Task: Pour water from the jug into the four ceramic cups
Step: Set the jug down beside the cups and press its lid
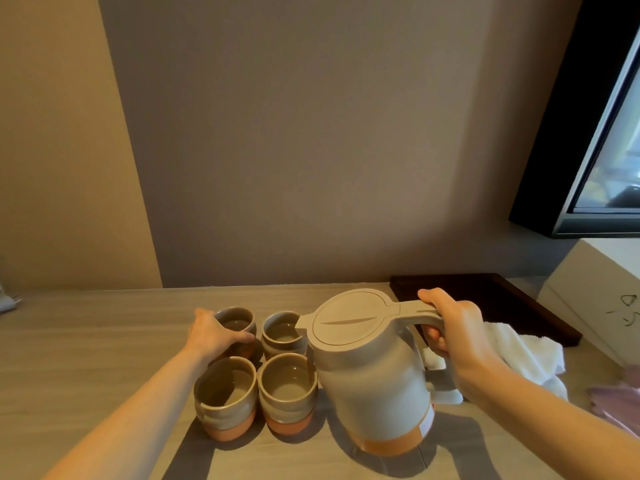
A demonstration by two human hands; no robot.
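Observation:
Four glazed beige cups with terracotta bases stand in a square on the table. My left hand (215,336) grips the far left cup (239,320) from its left side. Beside it is the far right cup (281,333), and the spout of the beige jug (370,368) hangs over its rim. The near left cup (225,396) and near right cup (287,393) stand in front. My right hand (453,336) grips the jug's handle and holds the jug tilted slightly left, lid shut. Water glints in the cups, but levels are hard to tell.
A white cloth (526,355) lies right of the jug, partly on a dark wooden tray (485,299) at the back right. A white box (599,299) stands at the far right under a dark-framed window (609,133). The wall rises behind the wooden table (104,341).

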